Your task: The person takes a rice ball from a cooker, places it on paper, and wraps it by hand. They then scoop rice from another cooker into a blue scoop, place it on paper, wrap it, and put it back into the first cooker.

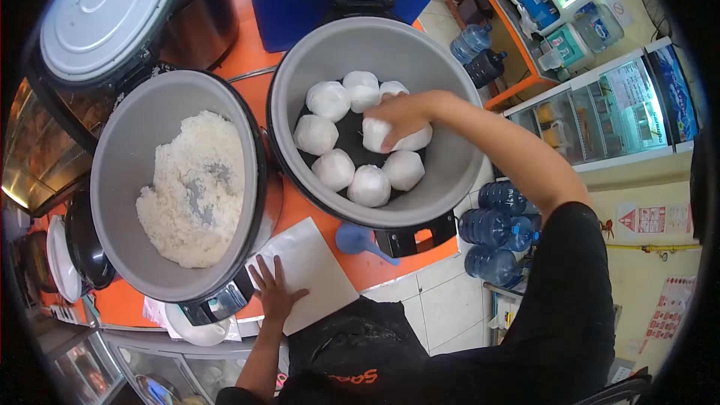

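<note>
My right hand (405, 116) reaches into the right rice cooker (300, 52), its fingers curled over a white paper-wrapped rice ball (374, 135). Several similar wrapped balls stand in a ring on the dark bottom, among them one (328, 100) at the back left and another (369, 185) at the front. My left hand (275, 292) lies with spread fingers on a stack of white paper sheets (319, 270) at the table's front edge. To the left, a second rice cooker (120, 172) holds loose cooked rice (180, 217), with a bare patch in its middle.
Both cooker lids are raised, the left lid (112, 7) tilted back. A blue scoop (356, 240) lies between the paper and the right cooker on the orange table (379, 274). Large water bottles (487, 226) stand on the floor at right, below a glass-door fridge (592, 116).
</note>
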Available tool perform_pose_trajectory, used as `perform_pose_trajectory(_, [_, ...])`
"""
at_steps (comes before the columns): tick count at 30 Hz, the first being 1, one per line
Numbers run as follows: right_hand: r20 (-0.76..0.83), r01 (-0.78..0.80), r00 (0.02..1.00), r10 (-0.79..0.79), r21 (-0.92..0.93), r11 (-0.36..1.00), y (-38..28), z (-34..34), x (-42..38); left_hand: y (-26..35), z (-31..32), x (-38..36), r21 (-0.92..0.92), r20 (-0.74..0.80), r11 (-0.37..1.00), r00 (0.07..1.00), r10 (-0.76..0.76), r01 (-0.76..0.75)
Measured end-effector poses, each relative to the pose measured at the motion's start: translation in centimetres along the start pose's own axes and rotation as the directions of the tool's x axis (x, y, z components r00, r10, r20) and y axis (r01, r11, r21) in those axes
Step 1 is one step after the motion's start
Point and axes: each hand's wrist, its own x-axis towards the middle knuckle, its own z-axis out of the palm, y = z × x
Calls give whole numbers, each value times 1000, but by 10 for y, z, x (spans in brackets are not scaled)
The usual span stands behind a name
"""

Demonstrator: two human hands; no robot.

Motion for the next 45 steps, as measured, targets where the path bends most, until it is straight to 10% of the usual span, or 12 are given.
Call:
perform_pose_trajectory(7, [508, 63, 859, -57, 6, 998, 30, 44, 98, -7, -1, 3, -112, 60, 994, 998, 17, -10])
perform_pose_trajectory(11, [141, 136, 982, -124, -83, 987, 13, 30, 70, 3, -17, 2, -107, 96, 994, 995, 2, 8])
perform_pose_trajectory(24, [187, 75, 979, -80, 34, 997, -8, 32, 36, 12, -28, 4, -63, 195, 993, 977, -86, 100])
perform_pose_trajectory(26, [-189, 232, 962, -195, 195, 953, -26, 18, -10, 22, -46, -2, -276, 56, 961, 998, 41, -24])
perform_pose_trajectory(28, [-492, 178, 871, -1, 313, 933, -74, -8, -78, 51, -104, -5, -721, 11, 667, 958, 285, -190])
perform_pose_trajectory(30, [-719, 450, 692, 65, 500, 740, -107, 1, -142, 106, -199, -46, -996, -63, 30, 880, 471, -88])
perform_pose_trajectory(31, [-697, 604, 717, -2, 619, 502, -114, 17, -175, 129, -232, -72, -931, -144, -353, 792, 593, 95])
perform_pose_trajectory(34, [-743, 790, 576, -339, 613, -1, -115, 93, -210, 198, -273, -94, -552, -760, -834, 412, 503, 1])
perform_pose_trajectory(37, [-199, 196, 979, 38, 977, 80, -144, 165, -220, 241, -268, -142, -357, -838, -923, 388, 384, 142])
perform_pose_trajectory(40, [-232, -5, 898, 374, 844, 536, -142, 275, -172, 263, -251, -169, -347, -816, -904, 394, 423, 250])
perform_pose_trajectory(45, [-498, 98, 647, 577, 805, 585, -153, 385, -96, 285, -226, -206, -424, -790, -858, 346, 506, 288])
